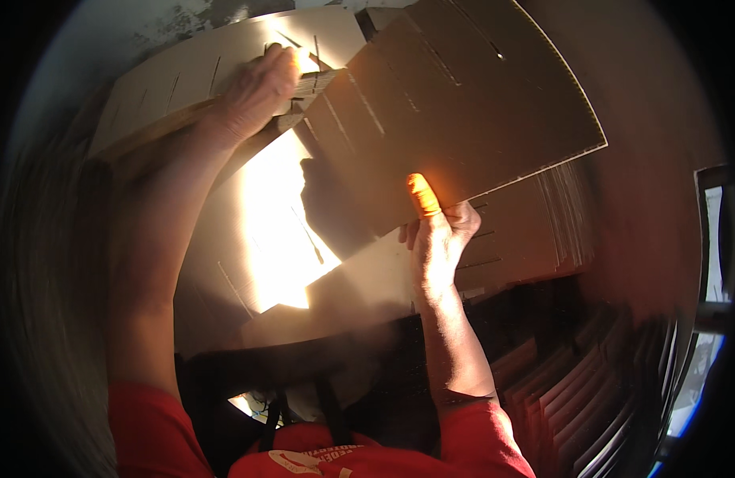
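Cardboard sheet [479, 103]: slotted, tilted, far right.
Right hand [445, 231]: pinches its near edge, thumb on top, probably supporting it.
Left hand [260, 92]: by pale cardboard [156, 92], far left; grip unclear.

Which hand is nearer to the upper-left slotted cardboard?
Left. The left hand is at the near edge of the slotted cardboard; the right hand, farther right, grips a cardboard sheet.

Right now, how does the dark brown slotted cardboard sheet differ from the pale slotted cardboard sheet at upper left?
The brown sheet looks darker; the pale sheet looks lighter. The right hand grips the brown sheet's lower edge; the left hand overlaps the pale sheet in view. Both show narrow slits.
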A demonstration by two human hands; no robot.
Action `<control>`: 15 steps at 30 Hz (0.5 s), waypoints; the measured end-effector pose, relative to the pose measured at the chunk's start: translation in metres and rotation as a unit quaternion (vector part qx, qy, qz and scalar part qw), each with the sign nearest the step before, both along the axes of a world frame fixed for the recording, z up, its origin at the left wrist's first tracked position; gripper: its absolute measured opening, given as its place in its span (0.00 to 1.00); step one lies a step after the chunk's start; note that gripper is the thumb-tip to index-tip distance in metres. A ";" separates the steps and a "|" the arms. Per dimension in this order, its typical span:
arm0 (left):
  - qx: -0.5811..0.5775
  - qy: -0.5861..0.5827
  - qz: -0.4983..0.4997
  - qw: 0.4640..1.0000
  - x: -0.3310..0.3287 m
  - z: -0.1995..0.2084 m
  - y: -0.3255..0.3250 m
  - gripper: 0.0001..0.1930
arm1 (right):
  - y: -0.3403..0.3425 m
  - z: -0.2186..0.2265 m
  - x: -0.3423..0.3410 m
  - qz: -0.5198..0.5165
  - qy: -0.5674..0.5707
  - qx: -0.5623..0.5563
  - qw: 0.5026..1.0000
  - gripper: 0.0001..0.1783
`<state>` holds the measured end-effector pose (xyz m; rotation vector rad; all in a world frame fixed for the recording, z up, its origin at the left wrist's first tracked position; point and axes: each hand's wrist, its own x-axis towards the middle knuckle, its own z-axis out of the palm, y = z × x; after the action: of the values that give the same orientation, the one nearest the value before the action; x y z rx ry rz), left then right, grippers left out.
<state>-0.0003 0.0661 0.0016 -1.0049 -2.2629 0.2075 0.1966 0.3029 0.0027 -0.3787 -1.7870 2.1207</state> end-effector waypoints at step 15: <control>0.074 -0.012 -0.037 0.997 0.033 -0.020 0.016 0.04 | 0.001 -0.015 -0.002 0.006 0.045 0.045 0.998 0.10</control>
<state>0.0329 0.0821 -0.0185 -1.0149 -2.2210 -0.0033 0.1943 0.3038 -0.0121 -0.2460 -1.8308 2.0225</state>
